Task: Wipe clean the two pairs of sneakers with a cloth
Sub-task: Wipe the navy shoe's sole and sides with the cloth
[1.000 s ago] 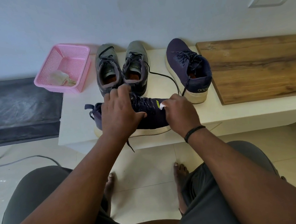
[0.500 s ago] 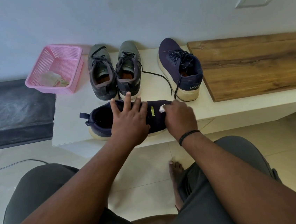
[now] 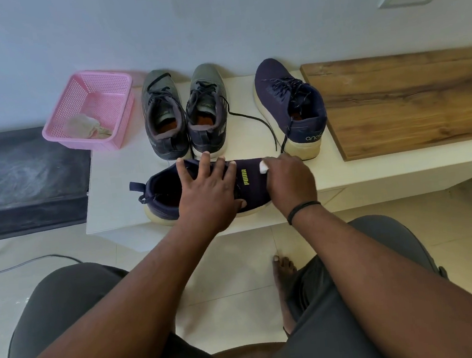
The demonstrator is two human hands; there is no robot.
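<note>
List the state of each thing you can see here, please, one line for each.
Navy shoe in front: lying sideways on the bench, steadied by the left hand.
White cloth: held by the right hand against that shoe.
Second navy shoe: upright, laces loose.
Grey pair: upright, side by side.
Pink basket: holds a crumpled rag.

"PUMA", yellow-green, on near navy sneaker; "one8" on heel of far navy sneaker.
</note>
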